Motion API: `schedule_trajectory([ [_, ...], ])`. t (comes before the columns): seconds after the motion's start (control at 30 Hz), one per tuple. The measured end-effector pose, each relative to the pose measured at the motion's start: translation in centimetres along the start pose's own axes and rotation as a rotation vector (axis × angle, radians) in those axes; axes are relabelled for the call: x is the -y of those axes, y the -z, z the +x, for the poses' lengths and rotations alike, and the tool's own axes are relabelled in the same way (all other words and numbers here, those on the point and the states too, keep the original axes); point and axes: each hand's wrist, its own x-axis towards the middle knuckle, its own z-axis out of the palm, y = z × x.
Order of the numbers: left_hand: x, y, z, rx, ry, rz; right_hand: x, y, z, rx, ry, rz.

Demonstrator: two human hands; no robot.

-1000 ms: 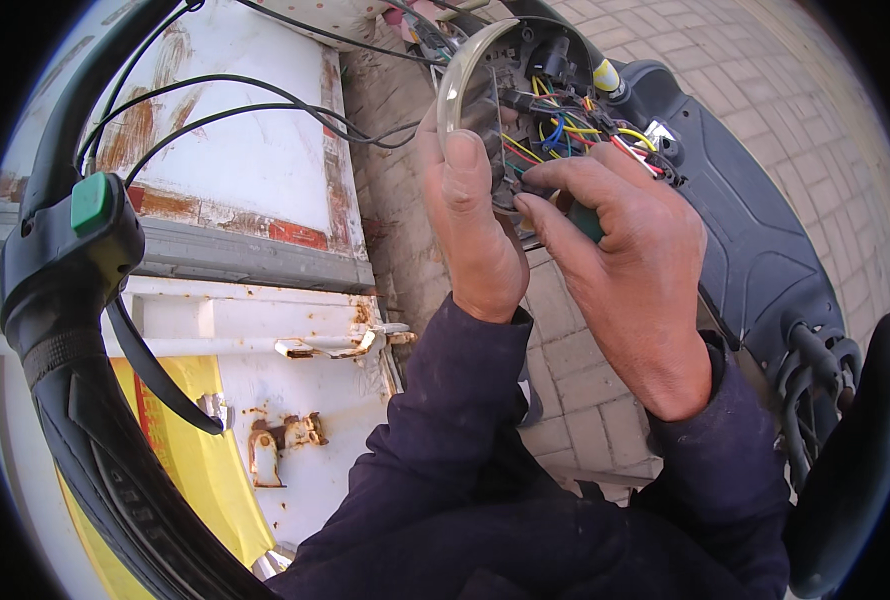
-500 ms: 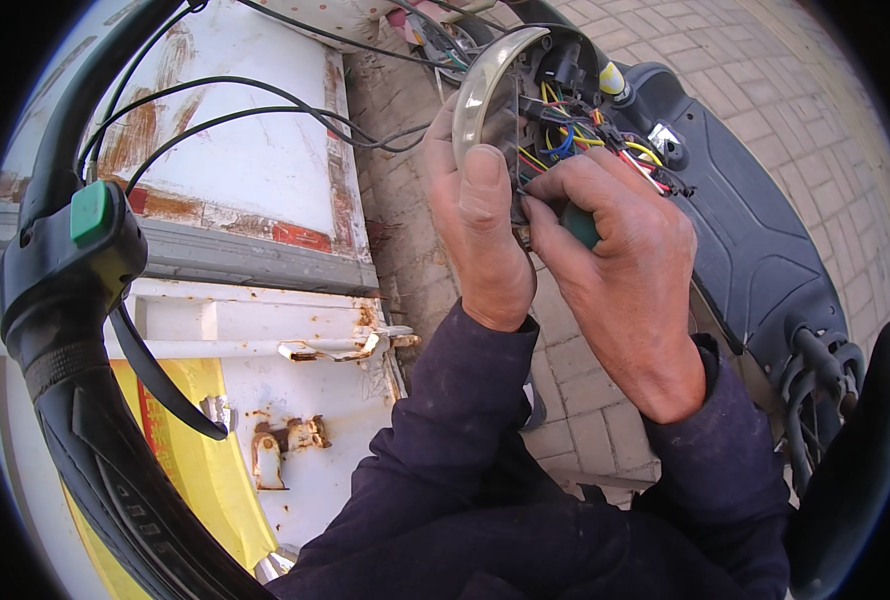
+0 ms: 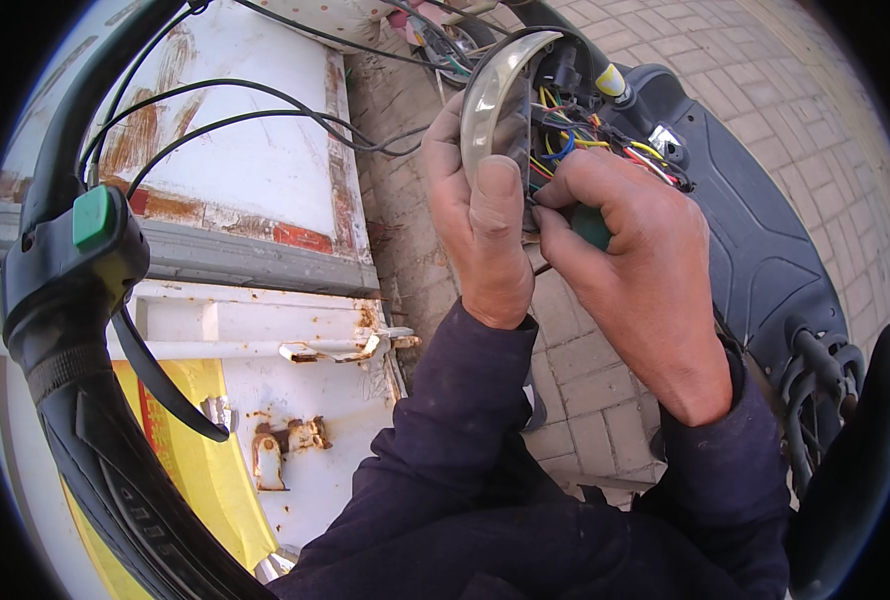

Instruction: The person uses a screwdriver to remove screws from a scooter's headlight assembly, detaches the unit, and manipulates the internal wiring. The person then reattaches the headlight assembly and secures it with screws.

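Note:
My left hand (image 3: 487, 240) is wrapped round the left side of a headlight housing with a curved clear plastic rim (image 3: 487, 105), its thumb pointing up along it. My right hand (image 3: 635, 280) grips a green tool handle (image 3: 590, 228), which looks like a screwdriver; its fingertips meet at the lower edge of the housing, and the tool's tip is hidden. A bundle of coloured wires (image 3: 570, 135) spills out on the housing's right, above my right hand.
A dark scooter body panel (image 3: 760, 250) lies on the right, over paving bricks (image 3: 765, 110). On the left are a handlebar (image 3: 95, 400) with a green button (image 3: 93, 217), looping black cables and a rusty white metal panel (image 3: 245, 180) with a yellow sheet (image 3: 180, 420).
The housing and my left hand have shifted slightly down and to the right. My right hand, still on the green handle, has turned a little and moved slightly rightward.

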Motion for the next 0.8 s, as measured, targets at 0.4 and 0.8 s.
schedule_trajectory([
  [0.4, -0.3, 0.3, 0.6, 0.032, 0.117, -0.27, -0.5, 0.6, 0.6, 0.068, -0.08, 0.13],
  [0.8, 0.4, 0.6, 0.7, 0.048, 0.091, -0.212, -0.4, 1.5, 0.6, 0.165, -0.159, 0.131],
])
